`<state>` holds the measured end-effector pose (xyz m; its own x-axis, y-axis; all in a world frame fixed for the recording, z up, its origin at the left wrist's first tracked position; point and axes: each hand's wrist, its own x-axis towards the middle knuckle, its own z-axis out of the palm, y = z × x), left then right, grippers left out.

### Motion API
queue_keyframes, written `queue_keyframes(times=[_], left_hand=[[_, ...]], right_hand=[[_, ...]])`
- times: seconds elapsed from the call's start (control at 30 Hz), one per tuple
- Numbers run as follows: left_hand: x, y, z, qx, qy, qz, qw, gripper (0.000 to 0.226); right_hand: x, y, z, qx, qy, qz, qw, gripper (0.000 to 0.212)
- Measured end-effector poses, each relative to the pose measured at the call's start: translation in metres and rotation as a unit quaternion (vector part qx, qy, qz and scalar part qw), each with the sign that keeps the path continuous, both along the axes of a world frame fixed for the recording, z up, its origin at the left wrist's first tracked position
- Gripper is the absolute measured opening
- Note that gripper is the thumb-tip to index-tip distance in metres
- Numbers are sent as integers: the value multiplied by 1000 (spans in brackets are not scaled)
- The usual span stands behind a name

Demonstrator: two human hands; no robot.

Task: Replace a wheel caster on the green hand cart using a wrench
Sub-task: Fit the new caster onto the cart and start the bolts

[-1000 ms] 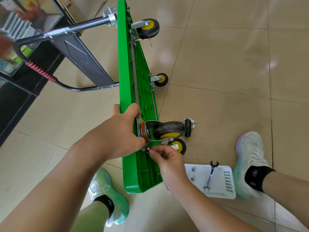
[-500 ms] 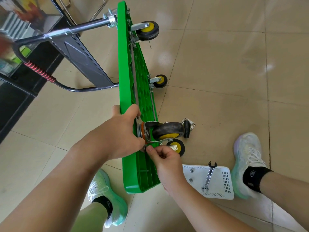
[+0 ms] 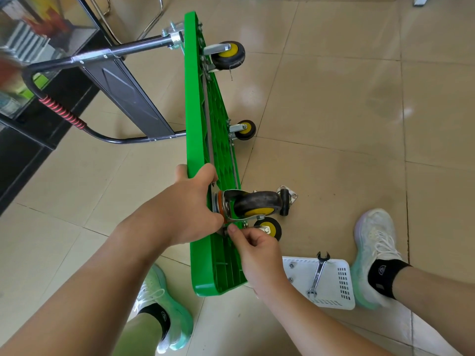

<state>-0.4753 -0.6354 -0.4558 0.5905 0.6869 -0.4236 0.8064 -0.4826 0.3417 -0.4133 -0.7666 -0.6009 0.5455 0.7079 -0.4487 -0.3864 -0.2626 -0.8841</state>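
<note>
head | L hand [image 3: 185, 209] gripping green cart [image 3: 198, 124] edge beside caster [image 3: 257, 205] | R hand [image 3: 254, 249] pinching sm. fastener [image 3: 224, 231] at caster plate | wrench [image 3: 317, 274] on white tray [image 3: 334, 301]

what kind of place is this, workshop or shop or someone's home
Likely a shop or office rather than a workshop: glossy beige floor tiles, a black glass-fronted display counter with goods inside on the left, and what look like chrome chair legs behind the green cart.
</note>
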Motion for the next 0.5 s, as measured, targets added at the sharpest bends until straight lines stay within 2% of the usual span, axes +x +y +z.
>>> queue_keyframes(times=[0.07, 0.13, 0.27, 0.4, 0.5], left_hand=[[0, 0, 0, 0, -2, -1, 1000, 49], [-1, 0, 0, 0, -4, -2, 1000, 49], [-1, 0, 0, -3, -13, 1, 1000, 49], [-2, -2, -2, -4, -25, 6, 1000, 48], [-2, -2, -4, 0, -32, 6, 999, 47]], right_hand=[[0, 0, 2, 14, 28, 0, 999, 1], [1, -1, 3, 22, 39, 2, 999, 9], [5, -1, 4, 15, 12, 17, 1000, 7], [4, -2, 4, 25, 35, 11, 999, 12], [4, -2, 6, 21, 30, 25, 999, 4]])
